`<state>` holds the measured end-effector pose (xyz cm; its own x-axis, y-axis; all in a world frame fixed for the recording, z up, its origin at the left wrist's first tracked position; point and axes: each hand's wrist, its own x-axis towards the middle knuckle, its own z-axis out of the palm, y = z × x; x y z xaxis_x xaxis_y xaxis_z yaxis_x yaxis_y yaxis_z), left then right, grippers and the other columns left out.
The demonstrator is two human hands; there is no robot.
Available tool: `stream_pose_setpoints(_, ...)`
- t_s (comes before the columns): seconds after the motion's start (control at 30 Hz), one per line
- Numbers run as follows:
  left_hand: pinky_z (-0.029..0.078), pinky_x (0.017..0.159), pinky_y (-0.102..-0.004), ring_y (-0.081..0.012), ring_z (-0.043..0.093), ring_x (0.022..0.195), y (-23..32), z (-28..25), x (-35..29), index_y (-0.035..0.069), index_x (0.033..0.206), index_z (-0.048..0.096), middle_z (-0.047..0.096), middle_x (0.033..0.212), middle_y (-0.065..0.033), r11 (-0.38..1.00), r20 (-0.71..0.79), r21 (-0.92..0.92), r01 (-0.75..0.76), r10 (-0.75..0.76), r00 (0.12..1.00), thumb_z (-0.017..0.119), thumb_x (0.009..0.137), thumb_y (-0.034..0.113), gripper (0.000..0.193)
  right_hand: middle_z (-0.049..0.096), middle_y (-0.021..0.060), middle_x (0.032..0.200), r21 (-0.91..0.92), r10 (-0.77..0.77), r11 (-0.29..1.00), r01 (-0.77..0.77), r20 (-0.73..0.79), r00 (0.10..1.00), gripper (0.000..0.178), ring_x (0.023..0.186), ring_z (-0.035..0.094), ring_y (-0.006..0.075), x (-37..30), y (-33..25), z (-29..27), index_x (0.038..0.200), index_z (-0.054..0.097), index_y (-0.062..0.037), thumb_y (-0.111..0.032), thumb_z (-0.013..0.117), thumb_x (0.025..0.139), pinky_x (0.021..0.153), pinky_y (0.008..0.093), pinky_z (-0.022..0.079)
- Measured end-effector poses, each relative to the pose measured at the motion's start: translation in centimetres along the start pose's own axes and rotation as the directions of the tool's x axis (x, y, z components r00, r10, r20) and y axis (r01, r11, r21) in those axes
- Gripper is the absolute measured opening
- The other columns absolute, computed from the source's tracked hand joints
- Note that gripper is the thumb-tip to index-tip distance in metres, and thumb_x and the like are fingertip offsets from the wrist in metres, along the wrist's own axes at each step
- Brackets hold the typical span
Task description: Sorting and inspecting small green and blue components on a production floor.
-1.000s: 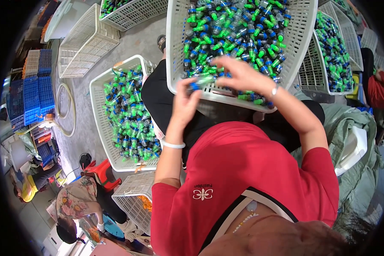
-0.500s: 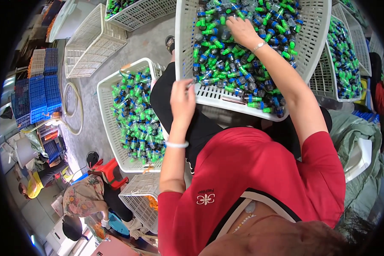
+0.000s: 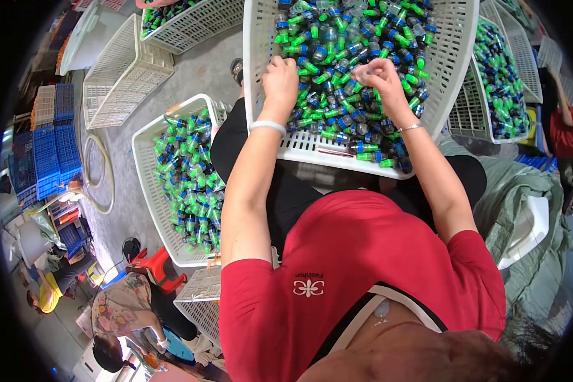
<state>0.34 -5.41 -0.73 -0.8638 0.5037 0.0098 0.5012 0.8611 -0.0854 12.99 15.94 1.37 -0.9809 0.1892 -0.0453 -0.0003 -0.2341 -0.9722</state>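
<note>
Landmark: big white crate [image 3: 452, 79], in front of the person. Small green-and-blue bottles [image 3: 344, 95] piled inside it; they lie between the two hands, beyond them and below them.

Hands are apart, both inside the crate outline. Right hand [image 3: 383, 81]: right of crate centre, over the pile, thumb and fingertips pinched on a small clear piece [image 3: 363, 74]. Left hand [image 3: 280, 81]: just inside the crate's left wall, back of hand up, fingers curled down at the bottles. Fingertips hidden, can't tell if it grips anything.

Left forearm runs nearly straight up over the crate's near left corner, white bangle [image 3: 267, 126] at the wrist. Right forearm slants inward over the near right side, wrist bent. Second white crate [image 3: 151, 191], also filled with bottles, left of the big one.
</note>
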Motion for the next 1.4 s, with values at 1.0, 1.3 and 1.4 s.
stream_pose_setpoints(1.0, 0.047, 0.070, -0.0395, -0.0331, 0.055, 0.079, 3.8, -8.3, -15.0, 0.002, 0.123, 0.040, 0.051, 0.096, -0.0187, 0.317, -0.402, -0.823, -0.471, 0.261, 0.878, 0.061, 0.086, 0.005, 0.043, 0.059, 0.0112, 0.070, -0.565, 0.323, 0.823, -0.052, 0.391, 0.862, 0.038, 0.060, 0.057, 0.0233, -8.2, -7.2, 4.0, 0.095, 0.059, -0.0016, -0.039, 0.053, 0.094, 0.056, 0.0376, 0.046)
stream_pose_setpoints(1.3, 0.045, 0.066, -0.0358, -0.0269, 0.053, 0.077, 3.2, -7.1, -16.4, 0.004, 0.123, 0.042, 0.051, 0.096, -0.0132, 0.292, -0.309, -0.886, -0.360, 0.207, 0.928, 0.060, 0.089, 0.010, 0.039, 0.057, 0.0084, 0.070, -0.449, 0.408, 0.858, -0.248, 0.304, 0.861, 0.040, 0.048, 0.050, 0.0169, -8.6, -5.7, 5.7, 0.092, 0.056, -0.0015, -0.042, 0.053, 0.093, 0.049, 0.0338, 0.044)
stream_pose_setpoints(1.4, 0.043, 0.064, -0.0313, -0.0192, 0.051, 0.075, 2.8, -6.7, -16.7, 0.006, 0.122, 0.043, 0.052, 0.095, -0.0076, 0.025, -0.096, -0.995, -0.099, 0.085, 0.992, 0.057, 0.093, 0.015, 0.032, 0.058, 0.0096, 0.072, -0.625, -0.052, 0.709, 0.326, 0.414, 0.909, 0.040, 0.049, 0.051, 0.0204, -8.2, -7.2, 6.9, 0.093, 0.054, -0.0005, -0.041, 0.056, 0.091, 0.051, 0.0349, 0.045)
